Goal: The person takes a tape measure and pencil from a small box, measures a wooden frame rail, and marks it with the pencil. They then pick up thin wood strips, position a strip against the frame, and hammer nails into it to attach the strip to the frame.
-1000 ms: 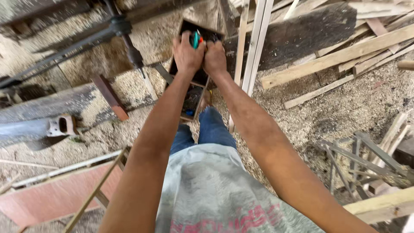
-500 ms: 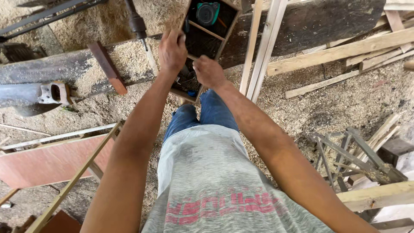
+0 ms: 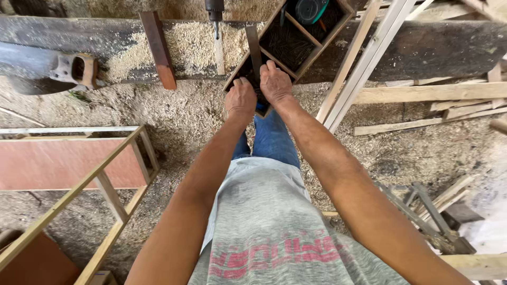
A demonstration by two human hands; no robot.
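A wooden tray (image 3: 338, 24) split into compartments rests on a dark, sawdust-covered beam (image 3: 422, 47). One compartment holds dark nails (image 3: 288, 45), and another holds a round teal object (image 3: 311, 8). My left hand (image 3: 240, 99) and my right hand (image 3: 274, 83) lie side by side at the tray's near corner. Their fingers reach down into the dark near compartment, beside a wooden divider (image 3: 253, 47). The fingertips are hidden, so I cannot see whether they hold anything.
A drill bit (image 3: 215, 13) points down just left of the tray. A handsaw (image 3: 74, 69) lies on the beam at the left. A wooden frame with a reddish panel (image 3: 68, 163) stands at the left. Loose slats (image 3: 369, 58) and planks lean at the right. Sawdust covers the floor.
My hands have moved from the tray's far part, near the teal object, back to its near corner and now lie closer together. The view has shifted, so the tray sits higher.
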